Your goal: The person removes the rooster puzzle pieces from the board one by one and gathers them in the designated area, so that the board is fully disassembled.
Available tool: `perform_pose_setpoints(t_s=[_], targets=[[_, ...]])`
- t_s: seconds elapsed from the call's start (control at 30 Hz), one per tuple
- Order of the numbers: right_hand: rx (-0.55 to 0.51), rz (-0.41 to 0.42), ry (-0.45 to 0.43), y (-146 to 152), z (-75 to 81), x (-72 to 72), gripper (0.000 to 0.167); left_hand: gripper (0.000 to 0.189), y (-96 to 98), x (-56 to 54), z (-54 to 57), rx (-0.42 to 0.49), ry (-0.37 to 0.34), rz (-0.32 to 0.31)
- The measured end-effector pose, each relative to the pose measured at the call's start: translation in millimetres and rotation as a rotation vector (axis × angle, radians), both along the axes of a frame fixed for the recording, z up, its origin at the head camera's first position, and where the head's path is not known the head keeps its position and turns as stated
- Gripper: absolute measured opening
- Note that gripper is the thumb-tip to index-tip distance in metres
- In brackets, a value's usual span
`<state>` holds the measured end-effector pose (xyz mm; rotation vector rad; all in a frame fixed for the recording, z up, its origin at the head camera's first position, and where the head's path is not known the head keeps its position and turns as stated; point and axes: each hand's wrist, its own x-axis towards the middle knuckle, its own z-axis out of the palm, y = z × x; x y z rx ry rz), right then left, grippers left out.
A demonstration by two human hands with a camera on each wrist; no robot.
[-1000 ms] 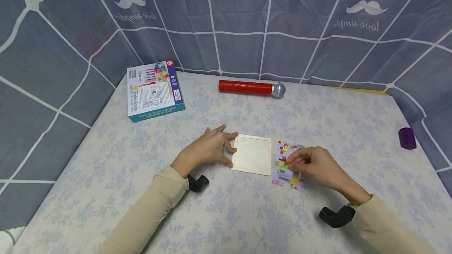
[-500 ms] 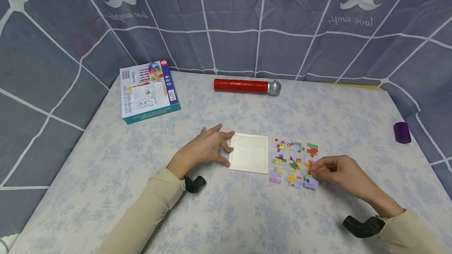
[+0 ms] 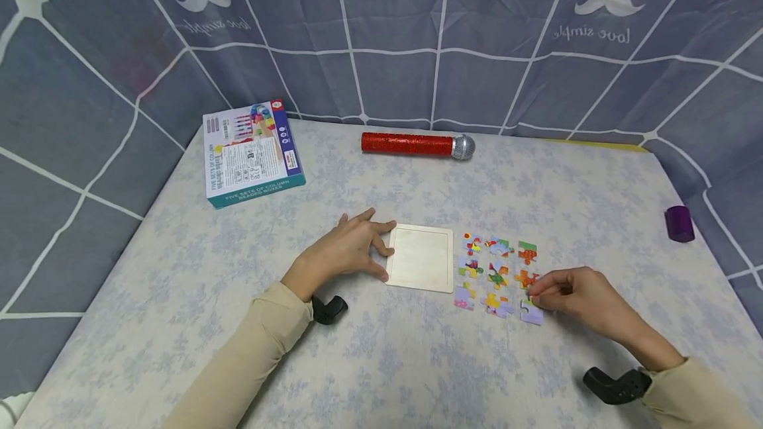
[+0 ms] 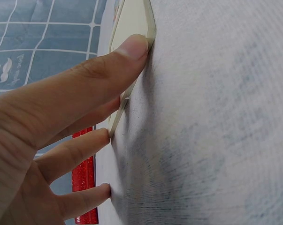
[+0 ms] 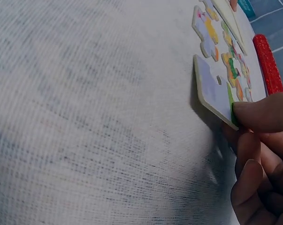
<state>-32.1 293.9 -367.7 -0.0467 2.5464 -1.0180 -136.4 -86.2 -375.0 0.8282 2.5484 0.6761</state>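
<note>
A lavender jigsaw puzzle piece (image 3: 531,313) with a green strip is pinched at its corner by my right hand (image 3: 581,300). In the right wrist view, the thumb lies over the green part of this piece (image 5: 214,93) and one edge tilts off the cloth. Several other colourful puzzle pieces (image 3: 498,275) lie face up in loose rows beside it. Left of them is a pale square puzzle tray (image 3: 420,260) with a raised rim. My left hand (image 3: 346,250) rests spread at the tray's left edge, thumb on the near corner and fingertips along the side.
A red glittery microphone (image 3: 411,144) lies at the back of the cloth-covered table. The beaded-set box (image 3: 253,154) is at the back left, and a purple cylinder (image 3: 679,224) near the right edge. A grey checked curtain (image 3: 393,32) hangs behind.
My right hand has carried the lavender piece from the middle of the group to the bottom of the right column, lowering it there. My left hand has kept its place at the tray.
</note>
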Motion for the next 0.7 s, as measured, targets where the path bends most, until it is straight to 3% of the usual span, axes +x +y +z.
perform_pose_setpoints(t_s=[0.47,0.7], targets=[[0.089,0.035,0.085,-4.6,2.0,0.1,0.004,0.050,-0.5,0.0,1.7,-0.015,0.002,-0.001],[0.077,0.028,0.117,-6.9,1.3,-2.0,0.004,0.049,-2.2,-2.2,4.1,-0.019,0.009,-0.008]])
